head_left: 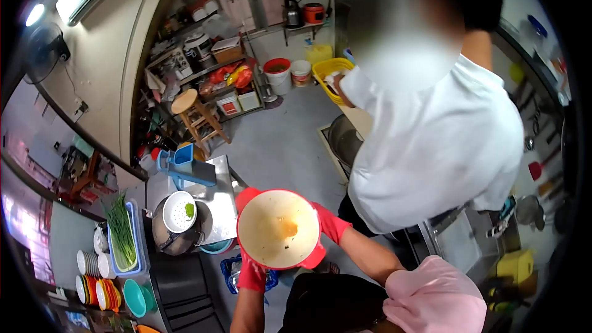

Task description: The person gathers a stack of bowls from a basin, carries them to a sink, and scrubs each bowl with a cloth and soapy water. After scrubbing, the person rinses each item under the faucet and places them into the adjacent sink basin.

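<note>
A red cooking pot [254, 225] with a cream inside is held up in front of my body, its mouth toward the camera. A brownish-yellow stain and some dark specks show on its bottom. My left hand [251, 273], in a red glove, grips the pot's lower left side. On the right side, my right hand [332, 224], also in a red glove, holds it near the rim. Both hands' fingertips are mostly hidden behind the pot.
A person in a white shirt [431, 142] stands close on my right, near a sink [456, 243]. On the left counter are a white colander [179, 211], green onions [121, 228] in a tray, and stacked bowls. Behind stands a wooden stool [198, 118].
</note>
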